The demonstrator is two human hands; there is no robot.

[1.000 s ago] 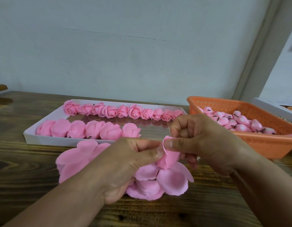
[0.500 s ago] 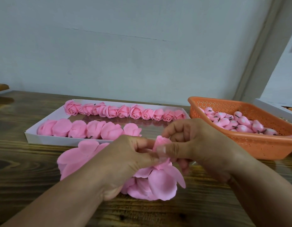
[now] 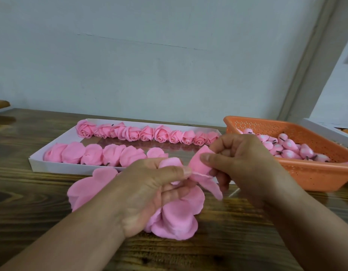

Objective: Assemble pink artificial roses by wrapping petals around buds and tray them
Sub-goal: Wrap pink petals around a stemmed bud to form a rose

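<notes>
Your left hand point(image 3: 149, 192) and right hand point(image 3: 239, 163) both pinch the petal point(image 3: 200, 165); if you pull too hard, it may tear.

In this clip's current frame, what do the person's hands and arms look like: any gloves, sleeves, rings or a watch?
Both are bare. The left hand and right hand wear no gloves, and no rings show on the visible fingers. Both forearms are uncovered as far as the frame's lower edge, with no sleeve, watch or bracelet in view. The fingernails that show are short and unpainted.
</notes>
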